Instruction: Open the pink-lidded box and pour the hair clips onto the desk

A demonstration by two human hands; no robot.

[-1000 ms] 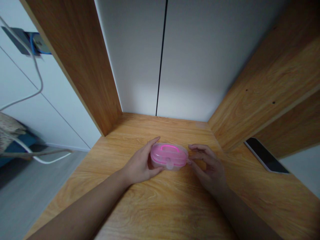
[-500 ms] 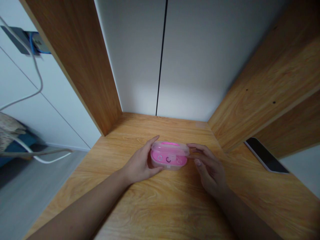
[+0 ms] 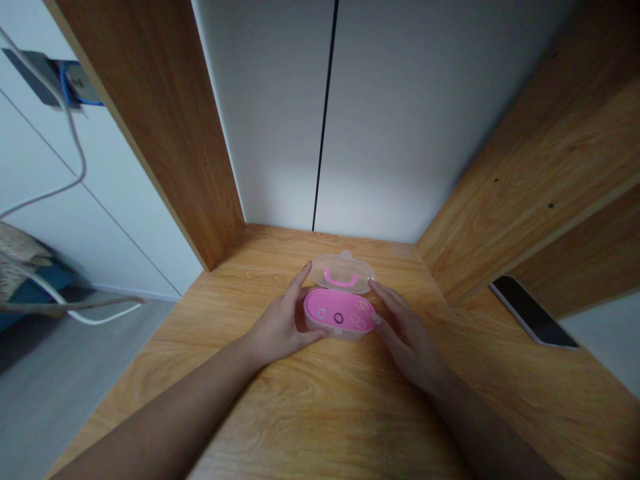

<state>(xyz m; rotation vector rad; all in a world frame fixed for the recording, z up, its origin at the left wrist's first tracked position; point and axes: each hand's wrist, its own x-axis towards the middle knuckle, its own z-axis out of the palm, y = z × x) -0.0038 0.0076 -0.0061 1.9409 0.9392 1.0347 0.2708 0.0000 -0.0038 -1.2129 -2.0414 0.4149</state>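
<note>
**Operator Body: Visible Features**

Two forearms enter from the lower edge of the frame, one at lower left, one at lower right. Both are bare up to the frame edge; no sleeve, cuff or glove covers them. The left hand (image 3: 277,328) and right hand (image 3: 410,337) are bare as well. Nails appear short and unpainted. Lighting is dim, so finer detail cannot be resolved.

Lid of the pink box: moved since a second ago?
Yes. The lid has swung up and back toward the rear wall, while the box base stayed put.
</note>
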